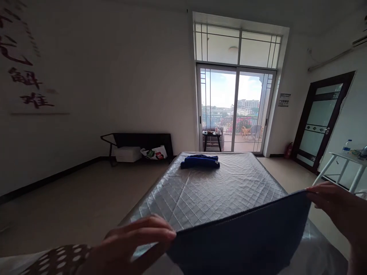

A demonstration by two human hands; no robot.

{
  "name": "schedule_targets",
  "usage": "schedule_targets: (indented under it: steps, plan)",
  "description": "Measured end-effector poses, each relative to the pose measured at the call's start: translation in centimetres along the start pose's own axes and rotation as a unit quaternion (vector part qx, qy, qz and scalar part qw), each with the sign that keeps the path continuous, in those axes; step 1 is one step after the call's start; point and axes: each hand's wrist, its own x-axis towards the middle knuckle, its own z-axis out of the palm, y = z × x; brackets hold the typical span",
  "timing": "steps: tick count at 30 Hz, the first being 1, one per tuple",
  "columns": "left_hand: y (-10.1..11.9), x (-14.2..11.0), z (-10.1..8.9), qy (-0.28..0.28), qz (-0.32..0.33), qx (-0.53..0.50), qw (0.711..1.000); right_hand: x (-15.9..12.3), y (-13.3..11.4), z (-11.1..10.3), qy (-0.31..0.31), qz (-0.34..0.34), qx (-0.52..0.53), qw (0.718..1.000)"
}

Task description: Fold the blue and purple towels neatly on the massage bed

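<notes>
Dk-blue cloth (243, 240) held up by 2 corners at near end of table (235, 179)

Surroundings, all ref. table (silver quilted cover): blue bundle (199, 162) lies crosswise on its far end. Beyond far end, off to L: black bench (143, 138) w/ white box (127, 154) & printed bag (156, 152). Straight past far end: glass sliding door (236, 110). R of table, farther back: dk-framed door (322, 120), red extinguisher (288, 150) beside it; nearer, white stand (348, 157) w/ bottle (347, 146) on top. Cloth blocks view of much of table's near end.

Cloth orientation: top edge pulled approx. straight, runs L-R across table, R corner higher in view than L. Broad face twd cam, hangs down from that edge. Bottom out of view, so can't tell which axis is longer.

Hands: L hand (137, 238), dotted sleeve (60, 259), comes in at table's near L, fingertips & thumb pinched on cloth's L corner. R hand (335, 202) at table's near R, reaching inward, fingertips closed on R corner. Hands spread well apart, cloth between.
</notes>
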Motion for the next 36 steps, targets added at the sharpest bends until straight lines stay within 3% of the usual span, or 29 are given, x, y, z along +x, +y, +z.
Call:
schedule_targets:
  steps: [2, 4, 7, 10, 12, 14, 16, 19, 22, 25, 29, 36]
  plan:
    - [1.0, -0.4, 0.8, -0.088, -0.004, -0.082, 0.993, 0.6, 0.6, 0.2, 0.028, 0.04, -0.022, 0.999]
    - [1.6, -0.4, 2.1, -0.147, -0.042, -0.115, 0.982, 2.5, 1.7, 1.8, 0.02, 0.075, -0.041, 0.996]
    - [0.6, 0.2, 4.4, -0.163, -0.1, -0.095, 0.977, 7.0, 3.7, 7.6, -0.04, 0.087, -0.042, 0.995]
    - [-3.4, 0.1, 6.2, -0.132, -0.141, -0.061, 0.979, 10.8, 5.1, 16.3, -0.097, 0.1, -0.049, 0.989]
    - [-7.4, -1.0, 7.2, -0.103, -0.181, -0.028, 0.978, 11.5, 5.4, 22.1, -0.148, 0.104, -0.027, 0.983]
    - [-11.6, -3.2, 8.1, -0.079, -0.228, 0.02, 0.97, 10.2, 5.7, 26.5, -0.213, 0.089, 0.008, 0.973]
    - [-15.2, -6.1, 8.6, -0.096, -0.279, 0.063, 0.953, 6.8, 6.2, 28.7, -0.259, 0.067, 0.026, 0.963]
    - [-18.5, -10.3, 8.7, -0.117, -0.335, 0.103, 0.929, -0.5, 7.9, 27.4, -0.326, 0.061, 0.002, 0.943]
    - [-19.0, -12.7, 8.1, -0.107, -0.345, 0.105, 0.927, -7.9, 10.2, 22.4, -0.391, 0.062, -0.051, 0.917]
    - [-18.2, -13.1, 7.3, -0.105, -0.353, 0.077, 0.927, -12.8, 11.7, 17.2, -0.415, 0.079, -0.104, 0.901]
    - [-17.4, -13.0, 6.7, -0.129, -0.359, 0.042, 0.923, -14.7, 11.8, 14.1, -0.411, 0.102, -0.121, 0.898]
    - [-18.2, -13.6, 6.4, -0.15, -0.324, 0.042, 0.933, -14.4, 11.6, 14.7, -0.383, 0.094, -0.053, 0.917]
